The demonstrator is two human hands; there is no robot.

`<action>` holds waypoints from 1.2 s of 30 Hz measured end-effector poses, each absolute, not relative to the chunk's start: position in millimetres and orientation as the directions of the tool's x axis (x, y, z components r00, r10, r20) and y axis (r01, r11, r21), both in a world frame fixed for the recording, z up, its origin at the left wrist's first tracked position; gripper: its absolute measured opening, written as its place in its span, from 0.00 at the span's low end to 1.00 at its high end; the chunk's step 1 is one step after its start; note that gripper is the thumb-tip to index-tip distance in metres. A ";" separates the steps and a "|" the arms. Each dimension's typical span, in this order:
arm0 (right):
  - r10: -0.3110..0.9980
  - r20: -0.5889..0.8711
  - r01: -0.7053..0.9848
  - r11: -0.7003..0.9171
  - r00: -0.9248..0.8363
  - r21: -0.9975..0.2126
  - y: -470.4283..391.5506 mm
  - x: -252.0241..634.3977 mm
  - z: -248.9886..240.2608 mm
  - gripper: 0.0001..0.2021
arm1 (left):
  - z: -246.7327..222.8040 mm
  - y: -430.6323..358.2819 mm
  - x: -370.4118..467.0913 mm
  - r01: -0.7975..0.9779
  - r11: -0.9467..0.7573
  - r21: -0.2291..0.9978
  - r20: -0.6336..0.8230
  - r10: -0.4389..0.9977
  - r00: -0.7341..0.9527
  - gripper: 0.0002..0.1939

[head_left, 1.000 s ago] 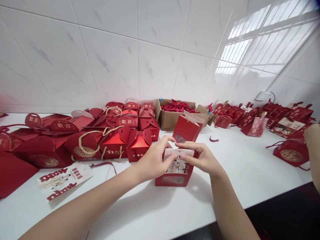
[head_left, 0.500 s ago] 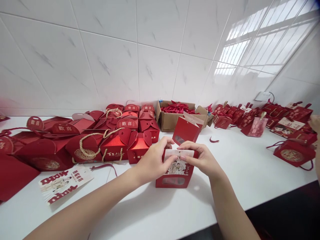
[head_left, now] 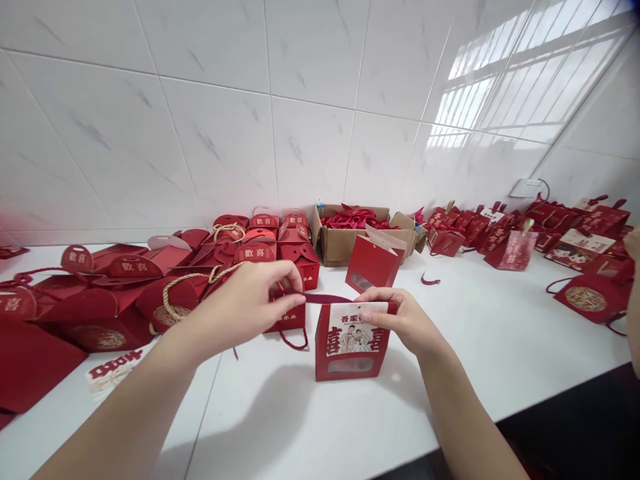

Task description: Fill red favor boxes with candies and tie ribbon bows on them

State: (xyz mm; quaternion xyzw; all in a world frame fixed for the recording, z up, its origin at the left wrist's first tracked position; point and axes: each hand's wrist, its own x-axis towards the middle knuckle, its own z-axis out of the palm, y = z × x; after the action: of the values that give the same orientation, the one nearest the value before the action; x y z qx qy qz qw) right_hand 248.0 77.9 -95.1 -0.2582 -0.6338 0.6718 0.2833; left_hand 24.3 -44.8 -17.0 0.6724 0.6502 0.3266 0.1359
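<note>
A red gift box [head_left: 356, 365] with a small clear window stands upright on the white table in front of me. Over its upper front hangs a white card [head_left: 345, 327] printed with a couple and red characters. My right hand [head_left: 400, 320] pinches the top edge of the box and card. To the left, my left hand [head_left: 260, 297] is closed on the end of a dark red ribbon [head_left: 325, 299], which stretches across to the top of the box. The ribbon's other end is hidden behind the card and right fingers.
Red boxes [head_left: 135, 267] with rope handles crowd the left side. Behind stand another red gift box [head_left: 373, 260] and a cardboard carton [head_left: 340, 247] of red ribbons. More small red boxes [head_left: 585, 293] fill the right. A loose printed card [head_left: 107, 370] lies front left.
My left hand has moved left from the box top, drawing a ribbon out with it. My right hand stays at the top of the box, and the card's front now shows more fully.
</note>
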 end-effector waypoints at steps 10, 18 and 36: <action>0.704 0.045 -0.100 -0.038 -0.709 -0.994 71.3 242.4 -94.4 0.14 | -25.0 -48.0 72.7 0.403 -0.497 0.769 0.614 0.749 -0.249 0.03; 0.687 0.092 -0.142 -0.017 -0.721 -0.990 70.8 240.3 -96.0 0.15 | -31.9 -42.1 76.3 0.393 -0.411 0.823 0.481 0.872 -0.096 0.04; 0.702 0.129 -0.131 0.050 -0.700 -0.990 71.4 239.8 -95.4 0.14 | -57.7 -21.1 66.0 0.871 -0.352 0.344 0.635 0.770 0.060 0.06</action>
State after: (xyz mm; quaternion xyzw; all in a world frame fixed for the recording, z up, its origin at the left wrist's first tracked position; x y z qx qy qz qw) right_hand 239.8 71.4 -95.4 -0.2193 -0.6507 0.6533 0.3190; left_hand 66.0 -21.1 -57.7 0.7251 0.5656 0.3873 -0.0651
